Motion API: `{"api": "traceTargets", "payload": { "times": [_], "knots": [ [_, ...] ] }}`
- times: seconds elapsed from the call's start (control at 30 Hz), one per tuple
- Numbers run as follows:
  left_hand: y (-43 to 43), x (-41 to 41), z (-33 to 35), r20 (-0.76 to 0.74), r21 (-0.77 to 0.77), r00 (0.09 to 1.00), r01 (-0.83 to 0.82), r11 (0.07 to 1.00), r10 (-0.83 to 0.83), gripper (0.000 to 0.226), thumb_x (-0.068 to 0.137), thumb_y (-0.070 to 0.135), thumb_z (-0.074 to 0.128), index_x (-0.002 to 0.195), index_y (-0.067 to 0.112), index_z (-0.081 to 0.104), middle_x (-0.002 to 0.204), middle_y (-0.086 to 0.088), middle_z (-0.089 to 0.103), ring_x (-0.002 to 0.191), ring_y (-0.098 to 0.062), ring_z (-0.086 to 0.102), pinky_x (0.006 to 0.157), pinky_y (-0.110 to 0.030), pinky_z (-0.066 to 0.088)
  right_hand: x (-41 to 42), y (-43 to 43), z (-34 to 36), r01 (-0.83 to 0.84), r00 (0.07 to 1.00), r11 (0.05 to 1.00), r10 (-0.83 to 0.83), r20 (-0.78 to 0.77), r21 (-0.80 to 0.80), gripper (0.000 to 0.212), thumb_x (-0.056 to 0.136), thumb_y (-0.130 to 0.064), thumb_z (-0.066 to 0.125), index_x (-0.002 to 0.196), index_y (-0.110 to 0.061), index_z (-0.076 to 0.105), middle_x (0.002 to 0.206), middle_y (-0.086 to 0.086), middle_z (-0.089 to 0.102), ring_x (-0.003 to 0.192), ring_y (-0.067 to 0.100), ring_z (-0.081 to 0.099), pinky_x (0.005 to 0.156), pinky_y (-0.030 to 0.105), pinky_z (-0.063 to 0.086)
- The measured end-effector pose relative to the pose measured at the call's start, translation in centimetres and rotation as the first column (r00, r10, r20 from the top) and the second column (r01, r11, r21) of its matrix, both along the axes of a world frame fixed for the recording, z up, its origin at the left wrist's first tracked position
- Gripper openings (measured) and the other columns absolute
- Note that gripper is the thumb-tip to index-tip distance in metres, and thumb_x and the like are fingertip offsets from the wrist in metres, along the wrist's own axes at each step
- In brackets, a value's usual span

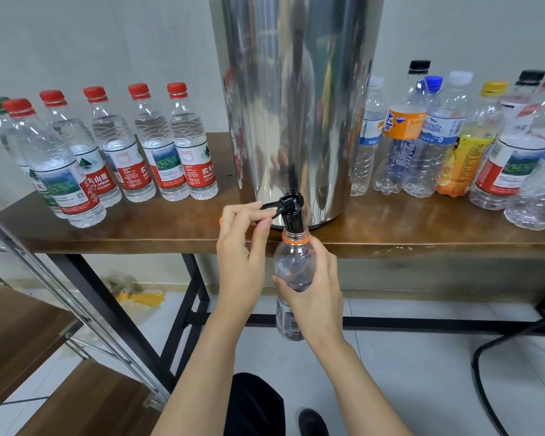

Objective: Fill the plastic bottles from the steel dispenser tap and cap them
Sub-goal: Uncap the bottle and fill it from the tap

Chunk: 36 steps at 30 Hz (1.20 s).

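In the head view, at mid-frame, the left hand [243, 262] pinches the black lever [269, 206] of the tap [291, 209] between thumb and index finger. Its other fingers [233, 215] are curled loosely behind, and a small orange bit shows at the hand's far edge (what it is cannot be told). Just to the right, the right hand [317, 287] wraps its fingers around the middle of 1 clear bottle [291, 262], thumb across the front. It holds the bottle upright below the table edge, with the orange-ringed open neck right under the tap spout.

The steel dispenser [296, 105] stands at top centre on the brown table [170, 228]. At the upper left of the frame stand 5 red-capped bottles [158, 146] and 1 green-capped bottle [0, 121], 6 in all. At the upper right is a cluster of mixed bottles [422, 146], where 7 caps show: 2 white, 2 black, 1 blue, 1 yellow, 1 red.
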<state>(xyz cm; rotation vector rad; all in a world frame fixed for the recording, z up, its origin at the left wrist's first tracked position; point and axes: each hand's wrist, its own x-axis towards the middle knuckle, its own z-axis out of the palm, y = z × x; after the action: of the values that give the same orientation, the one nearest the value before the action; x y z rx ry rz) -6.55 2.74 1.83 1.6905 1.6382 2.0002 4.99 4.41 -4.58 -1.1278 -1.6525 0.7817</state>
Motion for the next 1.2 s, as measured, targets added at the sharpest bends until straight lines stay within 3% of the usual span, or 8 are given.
{"api": "traceTargets", "payload": {
  "times": [0.2,0.4,0.67,0.87,1.2],
  "knots": [
    [0.03,-0.07,-0.01,0.006,0.002,1.000,0.001,1.000,-0.001,0.021,0.098,0.007,0.057,0.099,0.025,0.066,0.108,0.000,0.057,0.114,0.002,0.054,0.093,-0.011,0.039,0.11,-0.02,0.02,0.001,1.000,1.000,-0.001,-0.001,-0.009,0.084,0.075,-0.034,0.084,0.140,-0.048,0.032,0.134,-0.020,0.038,0.101,-0.010,0.040,0.081,0.025,0.046],
    [0.18,-0.16,-0.24,0.018,0.012,1.000,0.016,1.000,-0.016,0.020,0.099,0.008,0.056,0.100,0.024,0.066,0.109,0.001,0.057,0.118,-0.005,0.055,0.096,-0.027,0.047,0.18,0.04,-0.04,0.007,1.000,1.000,-0.007,0.011,-0.013,0.086,0.075,-0.033,0.084,0.141,-0.047,0.032,0.135,-0.020,0.038,0.099,-0.006,0.044,0.081,0.027,0.049],
    [0.17,-0.20,-0.22,0.019,0.013,1.000,0.021,1.000,-0.022,0.021,0.098,0.007,0.056,0.100,0.025,0.066,0.110,-0.001,0.058,0.117,-0.004,0.055,0.095,-0.022,0.045,0.17,0.13,-0.05,0.007,1.000,1.000,-0.007,0.009,-0.011,0.085,0.075,-0.033,0.084,0.141,-0.046,0.033,0.132,-0.021,0.038,0.098,-0.008,0.043,0.081,0.027,0.050],
    [0.19,-0.21,-0.24,0.024,0.016,0.999,0.022,1.000,-0.023,0.021,0.098,0.011,0.056,0.100,0.030,0.065,0.111,0.001,0.057,0.116,-0.004,0.055,0.094,-0.021,0.045,0.19,0.04,-0.01,0.002,1.000,1.000,-0.001,0.008,-0.025,0.086,0.075,-0.032,0.084,0.142,-0.047,0.031,0.131,-0.022,0.038,0.102,-0.031,0.038,0.079,0.025,0.047],
    [0.00,-0.19,-0.16,0.023,0.007,0.999,0.028,1.000,-0.028,0.021,0.097,0.005,0.057,0.101,0.023,0.066,0.112,-0.004,0.058,0.109,0.004,0.055,0.089,-0.013,0.043,0.28,0.01,-0.12,-0.012,1.000,1.000,0.012,0.002,-0.025,0.085,0.076,-0.030,0.084,0.141,-0.046,0.032,0.134,-0.021,0.039,0.096,-0.015,0.042,0.080,0.023,0.044]
  ]
}}
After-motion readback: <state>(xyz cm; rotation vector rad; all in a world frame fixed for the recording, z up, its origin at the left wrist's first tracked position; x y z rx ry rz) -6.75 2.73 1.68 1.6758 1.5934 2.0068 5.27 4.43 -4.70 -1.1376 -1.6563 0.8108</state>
